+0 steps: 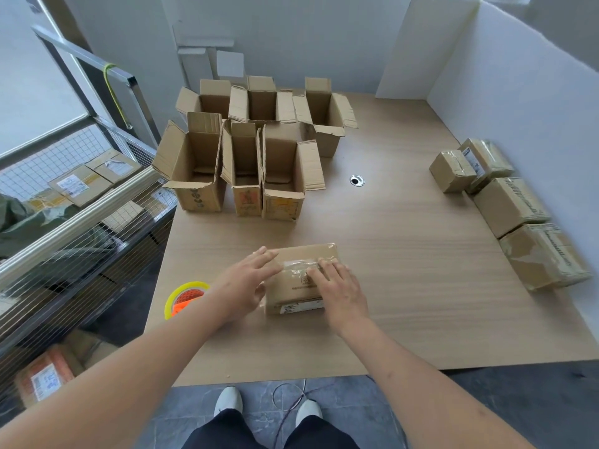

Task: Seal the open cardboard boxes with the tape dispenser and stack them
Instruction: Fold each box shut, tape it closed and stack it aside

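We see the box (pixel 298 280) near the table's (pixel 405 254) front edge, taped | left hand (pixel 246 286) flat-fingered at its left side, gripping nothing | right hand (pixel 340 286) pressing straight fingers on its top | dispenser (pixel 184 298) at front-left edge | open boxes (pixel 246 147) back-left | sealed boxes (pixel 509 209) along right edge.

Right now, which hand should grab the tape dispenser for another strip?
Probably the left hand. The tape dispenser sits on the table just beside the left forearm, while the right hand presses on the box and would have to cross over.
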`<state>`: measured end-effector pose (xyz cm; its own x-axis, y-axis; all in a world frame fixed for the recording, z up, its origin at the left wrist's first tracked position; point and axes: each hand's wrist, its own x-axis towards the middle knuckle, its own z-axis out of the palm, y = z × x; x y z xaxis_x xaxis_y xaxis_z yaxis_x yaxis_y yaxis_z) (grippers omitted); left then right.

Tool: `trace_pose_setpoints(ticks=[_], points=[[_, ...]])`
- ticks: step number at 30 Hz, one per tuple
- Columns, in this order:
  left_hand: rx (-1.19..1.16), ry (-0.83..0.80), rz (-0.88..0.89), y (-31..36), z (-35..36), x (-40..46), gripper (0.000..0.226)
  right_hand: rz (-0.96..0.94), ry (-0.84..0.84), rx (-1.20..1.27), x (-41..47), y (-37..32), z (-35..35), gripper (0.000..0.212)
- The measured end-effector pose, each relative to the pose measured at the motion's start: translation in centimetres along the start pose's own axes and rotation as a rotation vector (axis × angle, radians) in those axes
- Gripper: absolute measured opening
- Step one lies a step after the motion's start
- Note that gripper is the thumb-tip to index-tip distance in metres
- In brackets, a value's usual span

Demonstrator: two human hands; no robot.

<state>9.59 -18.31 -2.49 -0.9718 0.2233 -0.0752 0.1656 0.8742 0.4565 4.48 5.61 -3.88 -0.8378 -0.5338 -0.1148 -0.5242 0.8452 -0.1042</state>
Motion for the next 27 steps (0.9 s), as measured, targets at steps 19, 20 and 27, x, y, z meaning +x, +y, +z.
trace_pose_setpoints(ticks=[19,20,27], points=[[0.192,0.051,-0.013,1.6,3.1,-1.2,0.058,-0.043,-0.060,0.276,3.9,-0.2,1.3,0.048],[0.199,0.076,-0.023,2.0,3.3,-1.1,0.058,-0.057,0.008,0.312,3.6,0.1,1.2,0.042],[0.274,0.194,-0.062,3.7,4.5,0.0,0.058,-0.268,0.032,0.414,0.8,2.8,-0.2,0.066]])
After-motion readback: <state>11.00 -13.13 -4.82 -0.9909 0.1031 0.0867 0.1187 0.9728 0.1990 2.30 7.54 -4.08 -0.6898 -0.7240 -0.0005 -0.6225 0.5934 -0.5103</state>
